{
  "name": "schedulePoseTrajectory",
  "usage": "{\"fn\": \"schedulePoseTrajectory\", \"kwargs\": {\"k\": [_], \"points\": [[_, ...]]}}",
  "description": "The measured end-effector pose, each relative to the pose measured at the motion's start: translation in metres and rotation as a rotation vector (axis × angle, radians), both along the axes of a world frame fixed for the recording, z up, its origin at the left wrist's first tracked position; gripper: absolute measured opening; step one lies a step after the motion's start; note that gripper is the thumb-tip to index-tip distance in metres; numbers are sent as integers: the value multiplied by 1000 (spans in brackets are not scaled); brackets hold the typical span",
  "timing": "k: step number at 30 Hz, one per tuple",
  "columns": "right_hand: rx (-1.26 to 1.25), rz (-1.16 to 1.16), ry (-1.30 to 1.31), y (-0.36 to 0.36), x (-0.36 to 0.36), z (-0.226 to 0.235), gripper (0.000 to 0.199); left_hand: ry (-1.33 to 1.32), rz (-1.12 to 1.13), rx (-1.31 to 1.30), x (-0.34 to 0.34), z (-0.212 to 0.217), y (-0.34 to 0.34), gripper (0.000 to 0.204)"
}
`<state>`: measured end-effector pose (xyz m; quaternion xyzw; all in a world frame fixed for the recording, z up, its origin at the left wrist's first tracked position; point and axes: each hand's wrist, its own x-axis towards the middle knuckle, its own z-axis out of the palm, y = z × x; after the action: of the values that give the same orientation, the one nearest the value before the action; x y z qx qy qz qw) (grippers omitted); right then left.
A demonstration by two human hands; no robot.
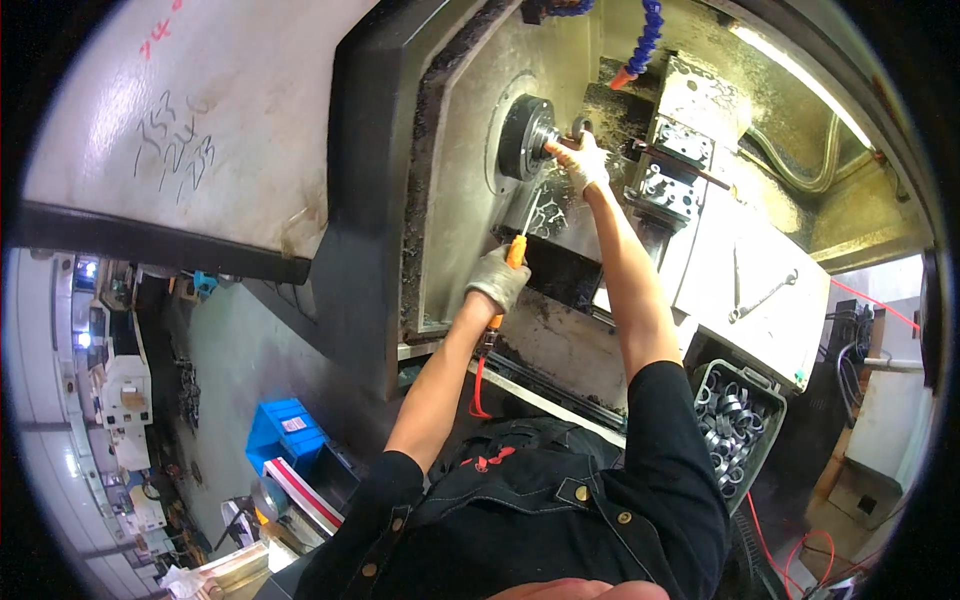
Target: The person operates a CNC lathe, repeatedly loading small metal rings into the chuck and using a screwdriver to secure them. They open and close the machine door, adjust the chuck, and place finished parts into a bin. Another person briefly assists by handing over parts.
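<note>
Orange air blow gun with slim metal nozzle [516,252] is held in the grey-gloved left hand [500,278]; fingers closed round the handle. Long axis runs about 7 to 1 o'clock, nozzle end toward 1, below the round black steel chuck [524,138]. Red air hose [477,392] is attached at the lower end and hangs toward 6.

Chuck axis is pointed roughly to 3 o'clock. Pale-gloved right hand [586,163] is placed between 3 and 4 o'clock of the chuck, fingers part bent at its bright central nose. Small dark metal ring [582,126] is seen at the upper fingers, just right of the chuck; grip on it cannot be told, nor its exact axis.

From the right hand: steel tool block [672,190] at 3 o'clock; two steel spanners [766,296] laid on a white flat panel [715,270] at 4; grey rectangular crate [768,445], filled with loose steel rings [732,416], at 5.
</note>
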<state>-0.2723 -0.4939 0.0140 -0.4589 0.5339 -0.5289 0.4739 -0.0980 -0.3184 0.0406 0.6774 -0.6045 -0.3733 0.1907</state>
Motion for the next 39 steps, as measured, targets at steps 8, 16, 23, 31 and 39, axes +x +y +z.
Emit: {"fn": "schedulePoseTrajectory", "kwargs": {"k": [8,16,23,31,39], "points": [[-27,-9,4,-4,-11,-13,66,-193,-7,2,-12,15,-25,28],[-60,2,-40,-10,-11,-23,65,-352,-25,4,-28,46,-38,33],[-47,-18,78,-9,-9,-15,68,-354,-20,21,-20,38,-30,32],[-26,46,-8,-9,-10,-8,59,-359,-67,30,-18,39,-31,33],[71,119,-253,2,-18,-13,32,-357,-67,-1,-25,37,-33,33]]}}
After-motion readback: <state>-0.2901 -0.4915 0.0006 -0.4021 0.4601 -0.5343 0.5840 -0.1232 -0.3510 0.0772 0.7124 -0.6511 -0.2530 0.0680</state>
